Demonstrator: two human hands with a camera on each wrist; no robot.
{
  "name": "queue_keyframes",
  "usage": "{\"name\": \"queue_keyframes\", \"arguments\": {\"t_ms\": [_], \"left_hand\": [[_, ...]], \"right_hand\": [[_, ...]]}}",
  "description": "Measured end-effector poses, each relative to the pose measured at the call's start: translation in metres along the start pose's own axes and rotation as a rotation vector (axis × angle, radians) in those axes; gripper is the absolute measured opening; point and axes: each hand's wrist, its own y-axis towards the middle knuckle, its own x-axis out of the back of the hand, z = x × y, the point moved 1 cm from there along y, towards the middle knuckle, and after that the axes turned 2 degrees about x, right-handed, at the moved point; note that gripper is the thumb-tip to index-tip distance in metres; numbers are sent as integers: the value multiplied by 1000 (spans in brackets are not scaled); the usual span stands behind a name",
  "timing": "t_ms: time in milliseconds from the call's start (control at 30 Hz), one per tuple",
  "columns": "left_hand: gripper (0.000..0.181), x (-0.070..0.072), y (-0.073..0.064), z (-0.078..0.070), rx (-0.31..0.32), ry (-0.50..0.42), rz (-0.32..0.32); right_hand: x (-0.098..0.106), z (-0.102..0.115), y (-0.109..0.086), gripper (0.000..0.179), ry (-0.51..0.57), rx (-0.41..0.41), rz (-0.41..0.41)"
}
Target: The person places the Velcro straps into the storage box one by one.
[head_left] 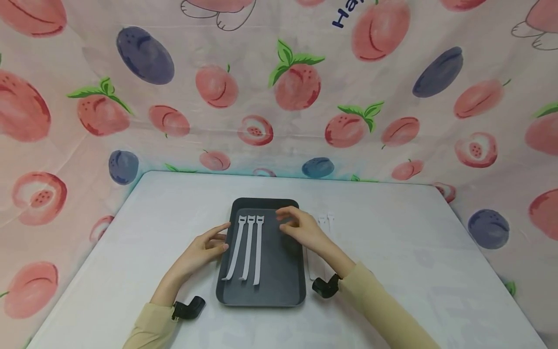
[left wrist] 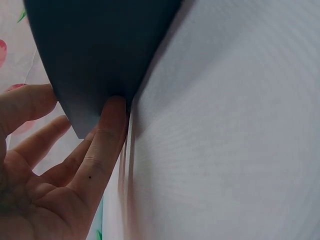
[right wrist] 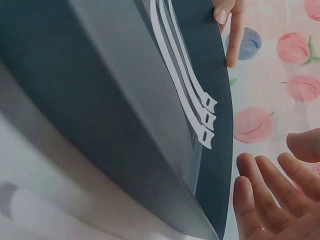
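On a white table [head_left: 392,266], three cable ties [head_left: 247,249] are lying lengthwise near the tray's [head_left: 281,276] left edge; the nearer left hand [head_left: 204,250], fingers extended, is touching that edge; the right hand [head_left: 304,229], loosely parted, is holding nothing.

Head view from above, facing forward and down, wrist views close and tilted, all sharing the tray [head_left: 282,271]
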Motion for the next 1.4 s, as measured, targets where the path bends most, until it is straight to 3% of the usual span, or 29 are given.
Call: {"name": "queue_keyframes", "arguments": {"t_ms": [567, 1400], "left_hand": [[60, 0, 0, 1, -2, -26, 13], [59, 0, 0, 1, -3, -6, 4]], "right_hand": [[12, -17, -23, 37, -46, 2, -110], [42, -44, -38, 36, -60, -15, -144]]}}
